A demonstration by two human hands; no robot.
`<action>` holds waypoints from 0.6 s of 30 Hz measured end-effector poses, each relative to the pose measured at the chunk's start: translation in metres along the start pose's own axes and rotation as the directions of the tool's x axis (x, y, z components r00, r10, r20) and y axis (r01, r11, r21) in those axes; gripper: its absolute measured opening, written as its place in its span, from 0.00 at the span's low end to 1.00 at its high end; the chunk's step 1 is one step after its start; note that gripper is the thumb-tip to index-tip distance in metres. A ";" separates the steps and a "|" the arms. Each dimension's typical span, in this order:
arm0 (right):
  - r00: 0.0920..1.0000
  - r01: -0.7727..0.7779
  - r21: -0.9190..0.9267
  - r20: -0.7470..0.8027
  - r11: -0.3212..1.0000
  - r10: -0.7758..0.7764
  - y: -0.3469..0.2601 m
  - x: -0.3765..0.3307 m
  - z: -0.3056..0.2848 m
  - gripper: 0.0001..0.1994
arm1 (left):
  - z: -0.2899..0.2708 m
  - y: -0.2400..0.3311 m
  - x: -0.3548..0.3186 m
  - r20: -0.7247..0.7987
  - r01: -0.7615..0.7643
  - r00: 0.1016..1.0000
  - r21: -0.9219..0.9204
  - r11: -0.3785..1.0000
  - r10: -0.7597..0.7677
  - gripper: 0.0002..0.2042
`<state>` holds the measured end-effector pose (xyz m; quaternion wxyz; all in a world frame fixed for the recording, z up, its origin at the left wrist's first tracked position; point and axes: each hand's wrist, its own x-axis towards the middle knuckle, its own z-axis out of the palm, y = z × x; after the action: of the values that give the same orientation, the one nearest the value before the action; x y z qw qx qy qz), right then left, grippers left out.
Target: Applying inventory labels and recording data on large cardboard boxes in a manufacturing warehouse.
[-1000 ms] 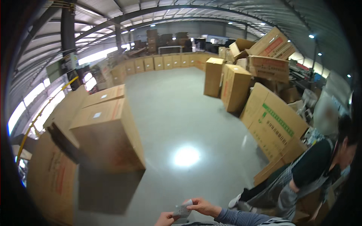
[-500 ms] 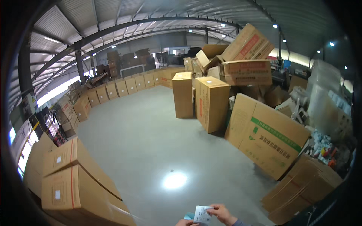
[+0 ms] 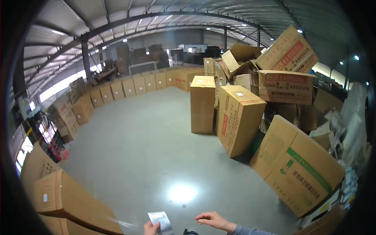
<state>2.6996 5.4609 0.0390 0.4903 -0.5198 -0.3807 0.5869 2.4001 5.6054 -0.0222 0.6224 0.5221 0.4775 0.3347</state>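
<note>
At the lower edge my left hand [image 3: 151, 228] grips a white printed paper slip [image 3: 161, 223], its thumb lying over the face of the slip. To the right and apart from it is my right hand [image 3: 214, 221], in a grey-blue sleeve. Its fingers stretch to the left over the floor, slightly bent, with nothing seen in them. Between the hands, a dark thing [image 3: 190, 232] shows at the bottom edge; I cannot make out what it is.
Tall cartons [image 3: 74, 199] stand close at the lower left. A curved row of cartons [image 3: 140, 85] lines the far side of the grey floor [image 3: 133, 141]. At right, a carton with a green stripe [image 3: 297, 168] leans before upright cartons [image 3: 239, 121] and a heap of boxes [image 3: 288, 86].
My right hand has let go of the paper and moved apart from it. The left hand has shifted left with the slip. The view has turned slightly left.
</note>
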 end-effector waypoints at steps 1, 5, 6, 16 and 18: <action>0.997 0.081 -0.184 0.012 0.980 -0.080 -0.026 0.015 -0.024 0.14 | 0.022 0.010 0.039 0.002 0.016 1.000 -0.012 1.000 -0.016 0.08; 0.942 0.046 -0.332 -0.300 0.942 -0.152 -0.064 0.088 -0.151 0.12 | 0.128 0.112 0.200 0.312 0.023 0.949 -0.181 0.983 0.035 0.13; 0.892 0.044 -0.280 -0.422 0.959 -0.164 -0.067 0.105 -0.180 0.11 | 0.155 0.129 0.238 0.398 0.032 0.917 -0.097 0.995 0.009 0.14; 0.474 0.181 -0.030 -0.873 0.983 -0.114 -0.044 0.321 -0.558 0.05 | 0.348 0.143 0.555 0.498 0.174 0.860 -0.080 0.982 -0.112 0.13; 0.422 0.273 -0.150 -0.869 0.950 -0.259 -0.097 0.373 -0.623 0.02 | 0.368 0.189 0.595 0.509 0.139 0.855 -0.031 0.990 -0.104 0.12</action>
<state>3.3377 5.8064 -0.0623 0.7053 -0.6765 -0.1468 0.1531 2.9529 6.0723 0.0148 0.7626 0.5393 0.3183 0.1619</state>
